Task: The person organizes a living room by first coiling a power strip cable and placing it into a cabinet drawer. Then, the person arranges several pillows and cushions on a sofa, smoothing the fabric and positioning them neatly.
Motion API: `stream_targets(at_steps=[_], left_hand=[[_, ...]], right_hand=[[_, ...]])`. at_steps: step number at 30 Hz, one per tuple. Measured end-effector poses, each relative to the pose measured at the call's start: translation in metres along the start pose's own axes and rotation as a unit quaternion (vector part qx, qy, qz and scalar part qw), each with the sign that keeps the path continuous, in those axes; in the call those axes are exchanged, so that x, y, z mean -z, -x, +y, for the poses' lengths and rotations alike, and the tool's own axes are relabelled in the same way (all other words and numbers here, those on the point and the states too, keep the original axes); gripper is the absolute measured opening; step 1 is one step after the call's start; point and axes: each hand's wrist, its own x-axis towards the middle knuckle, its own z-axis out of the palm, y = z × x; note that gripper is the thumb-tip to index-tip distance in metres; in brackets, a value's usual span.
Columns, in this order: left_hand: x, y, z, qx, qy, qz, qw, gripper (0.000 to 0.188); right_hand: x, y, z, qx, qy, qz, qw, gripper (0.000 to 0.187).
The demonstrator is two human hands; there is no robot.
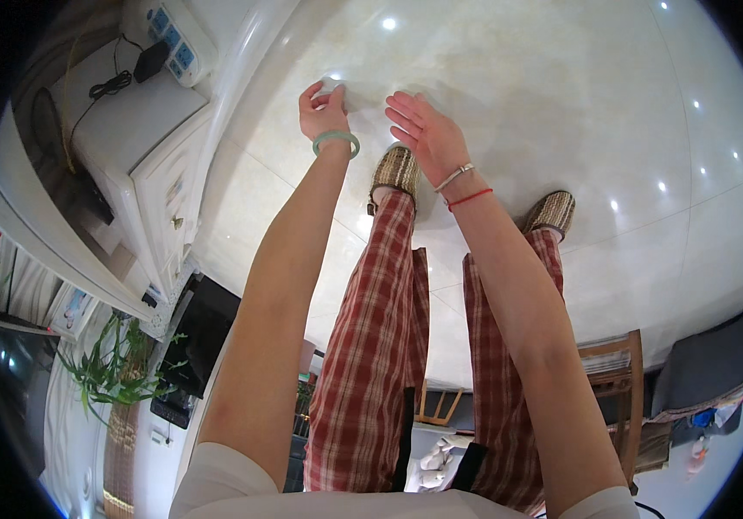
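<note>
Glossy tiled floor [579,112], white cabinet [159,195] alongside; right hand [431,130] wide, left hand [321,117] curled, contents unclear.

Left arm [285,259] and right arm [514,285] both reached out ahead, hands apart. Left hand [323,117]: fingers curled, thumb off them. Right hand [434,137]: fingers nearly straight, palm facing left.

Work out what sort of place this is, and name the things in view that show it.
Probably a home, perhaps a living room: the person wears woven slippers, a leafy green plant is at the left, and a white cabinet stands near it.
</note>
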Motion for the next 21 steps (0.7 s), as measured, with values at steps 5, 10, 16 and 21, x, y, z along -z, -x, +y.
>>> stream_targets(at_steps=[5,10,16,21], left_hand=[[0.001,-0.007,-0.015,-0.073,-0.100,0.011,0.992,0.028],[0.002,-0.015,-0.021,-0.077,-0.126,0.025,0.989,0.023],[0.009,0.040,0.015,-0.031,0.011,-0.119,0.992,0.018],[0.043,0.178,0.095,0.007,0.049,-0.295,0.954,0.016]], right_hand=[[0.008,0.006,-0.006,-0.004,0.002,-0.008,1.000,0.052],[0.011,0.017,-0.019,0.008,-0.011,-0.017,1.000,0.050],[0.015,0.051,-0.035,0.030,-0.021,0.004,0.999,0.044],[0.006,0.131,-0.047,0.074,-0.068,0.040,0.994,0.040]])
